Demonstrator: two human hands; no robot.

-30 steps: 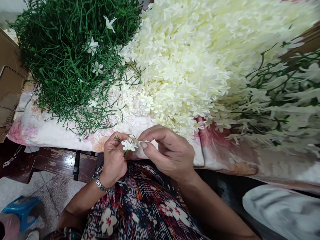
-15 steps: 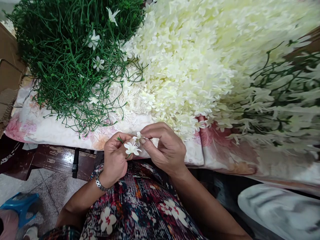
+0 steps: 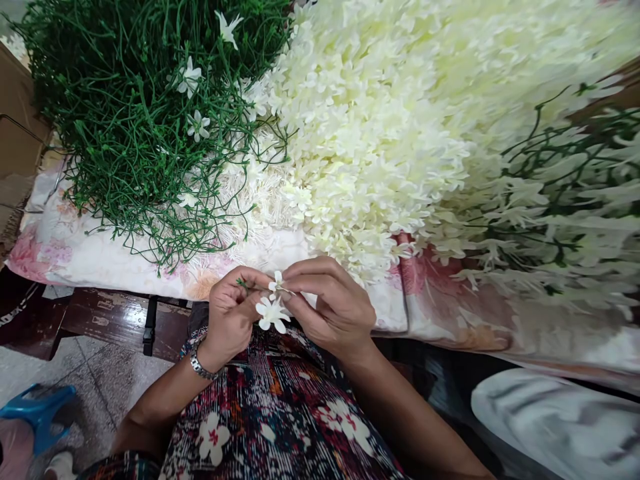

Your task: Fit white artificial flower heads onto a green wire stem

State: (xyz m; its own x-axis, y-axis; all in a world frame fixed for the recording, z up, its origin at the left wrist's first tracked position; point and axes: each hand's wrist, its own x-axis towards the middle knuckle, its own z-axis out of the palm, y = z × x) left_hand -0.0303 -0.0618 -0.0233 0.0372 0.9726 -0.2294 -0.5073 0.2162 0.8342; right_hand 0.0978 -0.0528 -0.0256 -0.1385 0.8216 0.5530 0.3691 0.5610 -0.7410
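Note:
My left hand (image 3: pixel 234 313), with a metal watch at the wrist, is closed on a green plastic flower stem (image 3: pixel 242 283) whose tip pokes out above the fingers. A white artificial flower (image 3: pixel 273 315) with spread petals shows just below the fingertips. Between the two hands is a smaller white flower (image 3: pixel 276 285), pinched by the thumb and fingers of my right hand (image 3: pixel 333 303). How the flower meets the stem is hidden by my fingers. Both hands are close together at the near edge of the cloth-covered table (image 3: pixel 135 267).
A heap of green plastic stems (image 3: pixel 140 120) lies at the left, a few white flowers on it. Beside it spreads a large pile of white petals (image 3: pixel 380 127). Stems with blossoms (image 3: pixel 555 207) lie at the right. A cardboard box (image 3: pixel 17 127) and a blue stool (image 3: pixel 40 410) are at the left.
The lower white flower has shifted slightly down and right and turned its face more toward me. My right hand has dropped a little, still pinching the smaller flower.

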